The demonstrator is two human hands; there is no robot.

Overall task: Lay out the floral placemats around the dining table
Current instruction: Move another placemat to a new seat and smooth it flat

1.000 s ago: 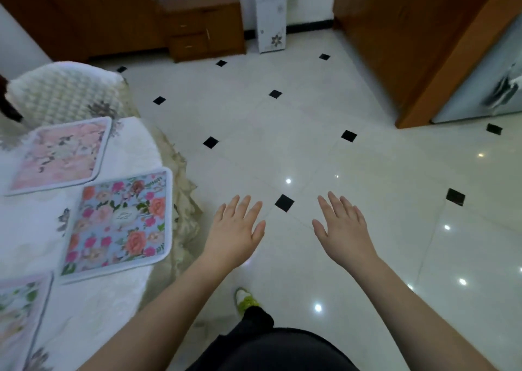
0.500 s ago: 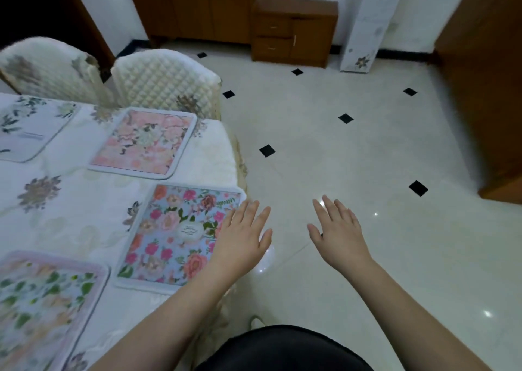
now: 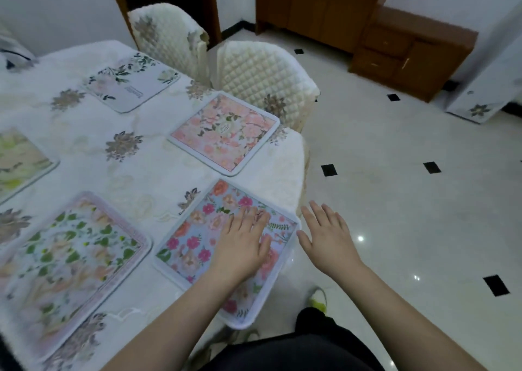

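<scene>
Several floral placemats lie on the white-clothed dining table (image 3: 141, 167). Nearest is a blue one with pink and orange flowers (image 3: 197, 229), its right corner reaching the table's edge. My left hand (image 3: 243, 243) is over this mat with fingers straight; whether it touches is unclear. My right hand (image 3: 327, 235) hovers open just off the table's right edge, above the floor. Other mats: a pink one (image 3: 226, 133) beyond, a green-leaf one (image 3: 65, 257) to the left, a white one with dark leaves (image 3: 132, 85) further back, a yellowish one (image 3: 19, 161) at the left edge.
Two chairs with cream quilted covers (image 3: 262, 77) (image 3: 169, 34) stand at the table's far side. A brown wooden cabinet (image 3: 409, 51) stands against the back wall. White tiled floor with black diamonds (image 3: 409, 201) spreads to the right. A shoe (image 3: 317, 300) shows below.
My view has swung left from the floor onto the table. Both hands came with it; my left hand now lies over the blue mat, my right beside the table's edge.
</scene>
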